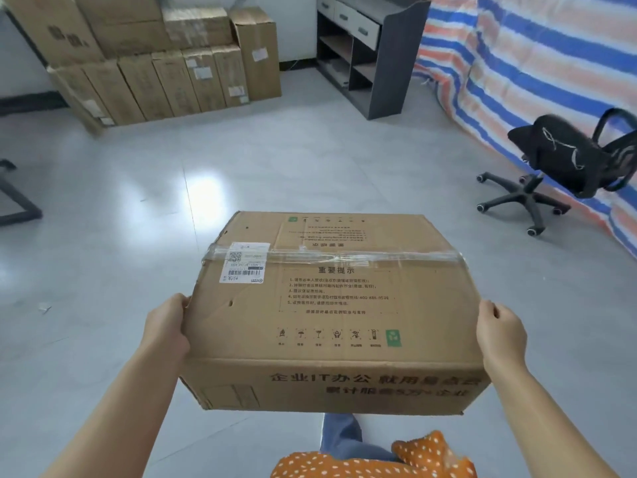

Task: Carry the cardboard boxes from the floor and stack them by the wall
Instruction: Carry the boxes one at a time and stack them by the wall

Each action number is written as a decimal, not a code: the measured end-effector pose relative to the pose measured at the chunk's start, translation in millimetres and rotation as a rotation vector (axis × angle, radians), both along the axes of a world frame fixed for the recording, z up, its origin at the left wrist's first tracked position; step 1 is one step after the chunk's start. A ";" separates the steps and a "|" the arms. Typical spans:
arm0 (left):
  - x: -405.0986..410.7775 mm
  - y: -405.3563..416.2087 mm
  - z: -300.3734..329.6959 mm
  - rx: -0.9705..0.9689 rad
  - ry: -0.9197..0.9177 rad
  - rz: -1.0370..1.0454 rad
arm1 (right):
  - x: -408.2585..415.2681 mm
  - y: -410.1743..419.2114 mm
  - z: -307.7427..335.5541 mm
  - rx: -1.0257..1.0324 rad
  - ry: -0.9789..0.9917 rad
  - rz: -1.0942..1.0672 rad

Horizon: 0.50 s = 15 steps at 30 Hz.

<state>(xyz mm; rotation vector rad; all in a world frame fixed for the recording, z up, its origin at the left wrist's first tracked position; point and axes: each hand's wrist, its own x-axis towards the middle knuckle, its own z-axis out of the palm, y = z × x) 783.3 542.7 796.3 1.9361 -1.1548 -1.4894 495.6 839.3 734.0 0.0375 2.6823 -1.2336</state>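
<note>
One box (331, 305) is carried by two hands, left (165, 326) and right (501, 334); roughly nine boxes (165, 60) are stacked by the wall, plus one chair (558, 163) and one desk (372, 46).

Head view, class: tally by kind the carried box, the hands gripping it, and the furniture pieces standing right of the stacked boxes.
Cardboard box: 1
Hands gripping its sides: 2 (left hand, right hand)
Black office chair: 1
Dark desk with drawers: 1
Total: 5
</note>
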 end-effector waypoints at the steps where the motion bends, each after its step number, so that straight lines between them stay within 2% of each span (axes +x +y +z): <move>1: -12.2 -16.9 -7.0 0.025 0.050 0.039 | -18.0 -18.0 5.1 0.003 -0.006 0.012; 2: -20.4 -28.9 -13.7 0.037 0.065 0.035 | -37.3 -37.3 9.6 0.031 0.017 0.020; 6: -63.7 -95.2 -20.7 0.115 0.121 0.256 | -102.5 -122.7 25.3 0.052 0.040 0.101; 15: -101.0 -252.2 -39.5 0.099 0.116 0.391 | -180.4 -336.7 25.3 0.073 0.042 0.248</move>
